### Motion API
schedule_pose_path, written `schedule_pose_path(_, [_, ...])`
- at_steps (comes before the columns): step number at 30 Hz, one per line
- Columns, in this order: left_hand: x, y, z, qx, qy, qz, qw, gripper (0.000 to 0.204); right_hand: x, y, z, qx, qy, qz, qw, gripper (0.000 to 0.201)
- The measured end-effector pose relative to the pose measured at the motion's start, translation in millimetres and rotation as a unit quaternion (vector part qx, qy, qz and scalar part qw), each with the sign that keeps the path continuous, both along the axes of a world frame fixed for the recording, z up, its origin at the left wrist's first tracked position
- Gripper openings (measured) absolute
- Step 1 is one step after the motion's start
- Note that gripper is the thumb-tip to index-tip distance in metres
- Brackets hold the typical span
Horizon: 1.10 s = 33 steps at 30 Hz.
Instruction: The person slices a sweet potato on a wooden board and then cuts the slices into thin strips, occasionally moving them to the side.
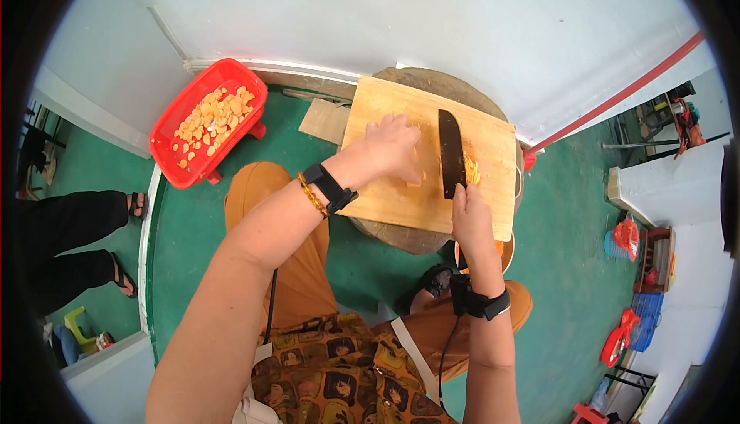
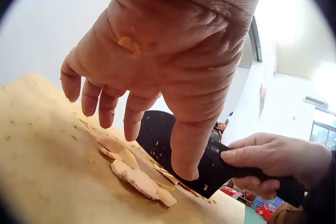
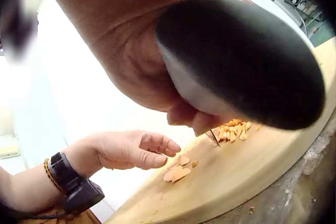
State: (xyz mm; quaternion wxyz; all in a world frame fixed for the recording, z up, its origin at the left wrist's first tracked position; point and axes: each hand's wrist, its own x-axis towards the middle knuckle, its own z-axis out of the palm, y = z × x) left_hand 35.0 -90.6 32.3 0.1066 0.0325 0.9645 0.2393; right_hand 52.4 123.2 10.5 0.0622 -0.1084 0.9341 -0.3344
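Observation:
A wooden cutting board lies on a round block. The right hand grips the handle of a dark cleaver, its blade standing on the board. Beside the blade's right side is a pile of cut orange strips, also seen in the right wrist view. The left hand hovers over the board left of the blade, fingers spread and slightly bent, holding nothing. Below its palm, a few overlapping pale orange slices lie on the board. Small crumbs stick to the left palm.
A red basin with many orange slices stands at the left. A bowl sits partly under the board's near right corner. A white wall rises behind the board. Another person's legs show at far left.

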Motion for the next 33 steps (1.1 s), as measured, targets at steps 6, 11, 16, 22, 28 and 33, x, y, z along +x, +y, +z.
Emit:
schedule_pose_path(6, [10, 11, -22, -0.030, 0.036, -0.040, 0.998, 0.066, -11, 3, 30, -0.213, -0.070, -0.091, 0.970, 0.027])
schedule_pose_path(11, [6, 0, -63, 0.088, 0.198, -0.026, 0.976, 0.046, -27, 18, 20, -0.176, 0.013, -0.039, 0.984, 0.028])
schedule_pose_path(16, [7, -3, -91, 0.133, 0.303, 0.019, 0.943, 0.027, -2, 14, 12, -0.248, -0.110, 0.002, 0.963, 0.026])
schedule_pose_path(22, [18, 13, -107, 0.185, 0.408, 0.107, 0.888, 0.022, -17, 17, -48, -0.205, -0.075, 0.093, 0.971, 0.022])
schedule_pose_path(28, [29, 15, -97, 0.175, 0.385, 0.175, 0.889, 0.019, -35, 14, -65, -0.187, -0.072, 0.108, 0.974, 0.022])
schedule_pose_path(33, [33, 10, -87, 0.169, 0.419, 0.131, 0.883, 0.018, -14, 14, -14, -0.079, 0.013, 0.097, 0.992, 0.027])
